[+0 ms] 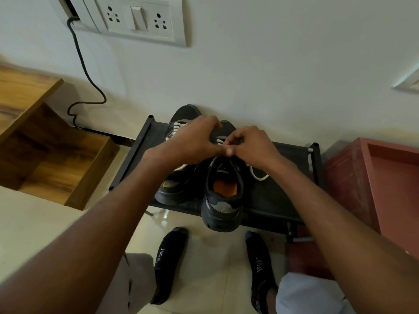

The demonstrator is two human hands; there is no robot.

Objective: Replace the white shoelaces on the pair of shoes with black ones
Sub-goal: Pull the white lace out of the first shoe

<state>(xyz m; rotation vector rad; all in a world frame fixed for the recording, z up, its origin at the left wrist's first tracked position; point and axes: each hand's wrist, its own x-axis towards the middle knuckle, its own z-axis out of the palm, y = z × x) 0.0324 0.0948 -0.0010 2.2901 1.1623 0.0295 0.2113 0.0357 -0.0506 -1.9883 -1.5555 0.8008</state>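
Trouble here would come mostly from the nearer shoe: its heel hangs past the front edge of the black rack, and I am working at its laces from above. A hard tug toward me could tip it off onto the tiled floor, just ahead of my socked feet.

My left hand is curled over the front of that shoe, fingers bent down onto the upper, steadying it. My right hand is pinched shut at the eyelets, thumb against forefinger, apparently on the white lace, though my knuckles hide the actual contact. A loose loop of the same lace lies on the rack to the right.

If I pull that loop through carelessly, it could snag at an eyelet or catch on the rack's corner post.

The second shoe sits just beside the first, touching it, its white lacing untouched. A sideways jerk could nudge it too. I see no black laces anywhere.
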